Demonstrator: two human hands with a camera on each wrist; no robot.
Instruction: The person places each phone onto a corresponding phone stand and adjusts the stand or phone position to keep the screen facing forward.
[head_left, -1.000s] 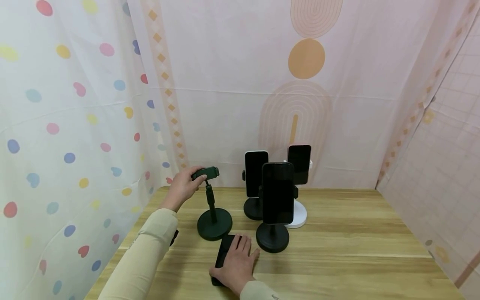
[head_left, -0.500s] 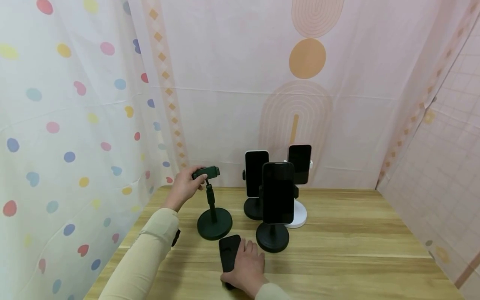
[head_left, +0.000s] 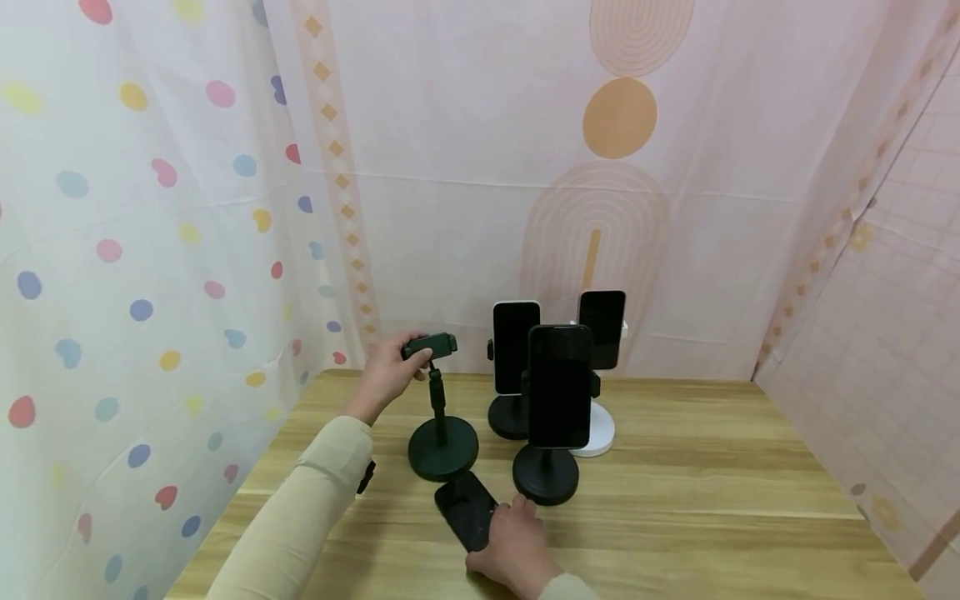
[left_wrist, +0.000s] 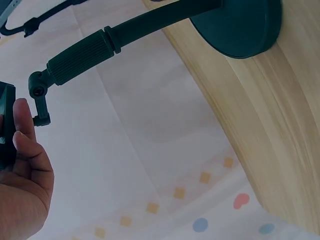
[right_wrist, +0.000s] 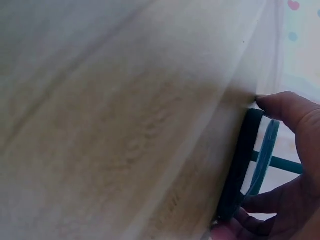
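A dark green phone stand (head_left: pixel 442 450) stands at the left of the group, its clamp (head_left: pixel 431 346) on top of a jointed neck. My left hand (head_left: pixel 384 373) grips the clamp between thumb and fingers. In front of the stand's round base, a black phone (head_left: pixel 463 510) lies slantwise on the table. My right hand (head_left: pixel 517 542) holds the phone's near end. The right wrist view shows the phone (right_wrist: pixel 241 167) edge-on between the thumb and fingers, with the green base beyond. In the left wrist view, the clamp is partly cut off beside the fingers of my left hand (left_wrist: pixel 27 175).
To the right, a black stand carries a phone (head_left: pixel 559 387). Behind it are a white-edged phone (head_left: pixel 516 346) on another black stand and a phone (head_left: pixel 603 329) on a white stand. Patterned curtains (head_left: pixel 450 108) enclose the wooden table (head_left: pixel 690 517).
My right hand has moved right, swinging the phone's near end right, so the phone slants the other way. My left hand has shifted the green stand slightly right.
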